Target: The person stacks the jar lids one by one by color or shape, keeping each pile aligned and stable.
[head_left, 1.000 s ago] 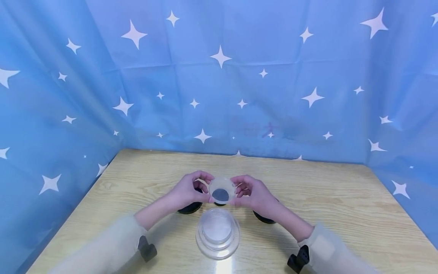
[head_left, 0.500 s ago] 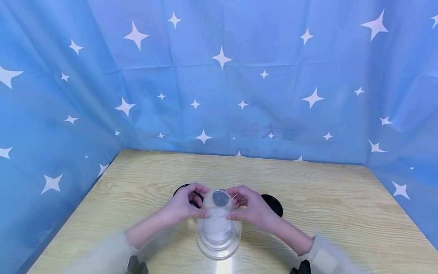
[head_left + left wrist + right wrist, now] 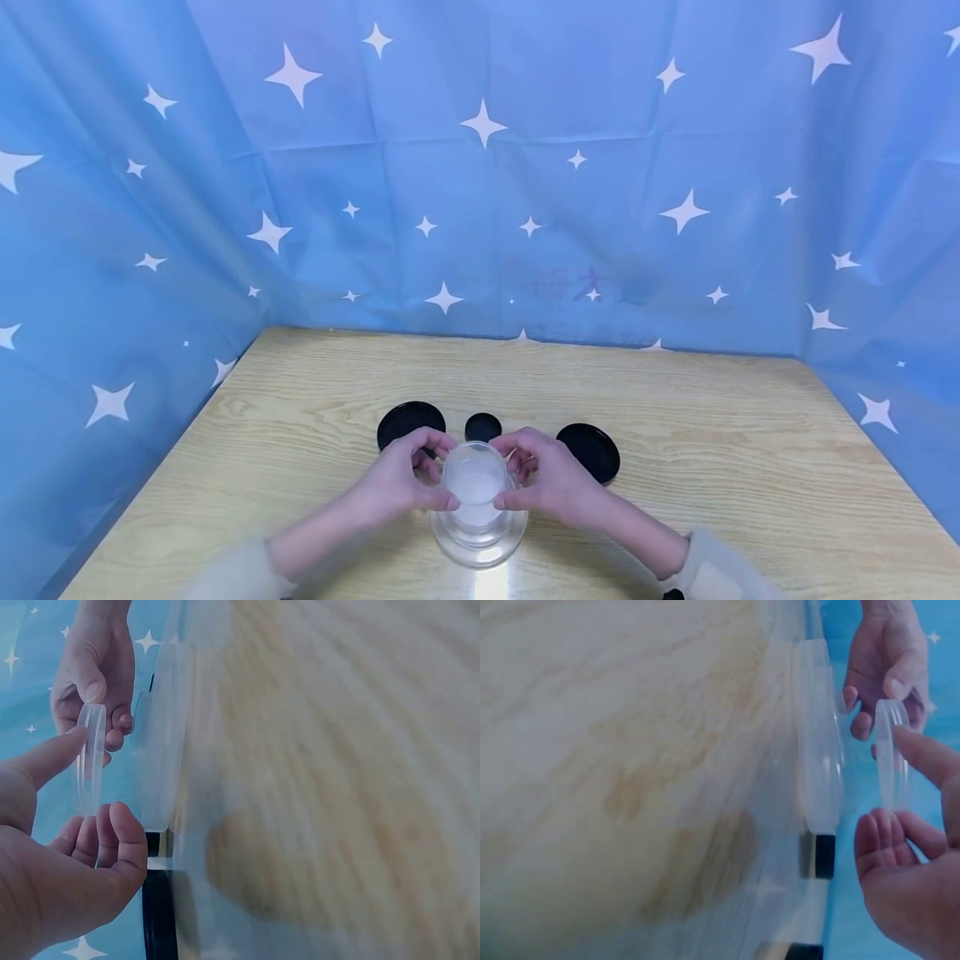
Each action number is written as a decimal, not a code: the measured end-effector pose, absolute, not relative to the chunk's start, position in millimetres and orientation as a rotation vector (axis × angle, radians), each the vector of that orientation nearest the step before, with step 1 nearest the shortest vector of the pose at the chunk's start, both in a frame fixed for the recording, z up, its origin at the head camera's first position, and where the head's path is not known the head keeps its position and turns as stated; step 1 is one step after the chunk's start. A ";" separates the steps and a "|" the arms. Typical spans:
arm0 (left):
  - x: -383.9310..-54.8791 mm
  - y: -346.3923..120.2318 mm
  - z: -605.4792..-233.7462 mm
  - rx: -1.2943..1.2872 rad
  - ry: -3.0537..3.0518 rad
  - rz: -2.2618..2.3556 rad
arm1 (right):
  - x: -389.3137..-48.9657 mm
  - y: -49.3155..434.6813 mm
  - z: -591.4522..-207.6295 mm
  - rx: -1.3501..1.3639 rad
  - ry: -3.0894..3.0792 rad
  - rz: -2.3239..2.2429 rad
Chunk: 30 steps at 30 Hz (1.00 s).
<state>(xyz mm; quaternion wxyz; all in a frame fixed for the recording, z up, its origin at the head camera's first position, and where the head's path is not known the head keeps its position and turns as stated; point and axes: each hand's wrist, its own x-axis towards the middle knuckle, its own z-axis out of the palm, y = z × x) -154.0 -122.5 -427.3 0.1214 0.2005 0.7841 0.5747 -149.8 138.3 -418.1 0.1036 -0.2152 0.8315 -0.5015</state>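
A small clear round lid (image 3: 474,473) is pinched by its edges between my two hands. My left hand (image 3: 408,479) grips its left side and my right hand (image 3: 551,482) the right side, thumbs nearer me. Directly under it on the table is a stack of larger clear round pieces (image 3: 480,557), partly hidden by the lid. Both wrist views show the lid (image 3: 91,757) edge-on, with a gap between it and the stack (image 3: 817,742). Whether the stacked pieces are lids or shallow dishes, I cannot tell.
Behind my hands lie a black round dish (image 3: 408,415) at left, a smaller black disc (image 3: 483,427) in the middle and another black dish (image 3: 591,452) at right. A blue star-patterned curtain (image 3: 480,192) borders the wooden table (image 3: 675,408).
Both hands have brought the clear lid toward me, from over the small black disc to above the clear stack. The black pieces now show more fully. The stack has stayed put.
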 end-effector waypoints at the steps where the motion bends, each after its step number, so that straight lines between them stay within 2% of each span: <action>1: -152.6 -122.2 -427.9 0.578 2.303 1.672 | -149.0 137.9 -418.8 -0.639 2.456 -1.472; 30: -144.8 -120.0 -439.6 0.634 2.404 1.584 | -142.1 135.8 -431.6 -0.738 2.627 -1.299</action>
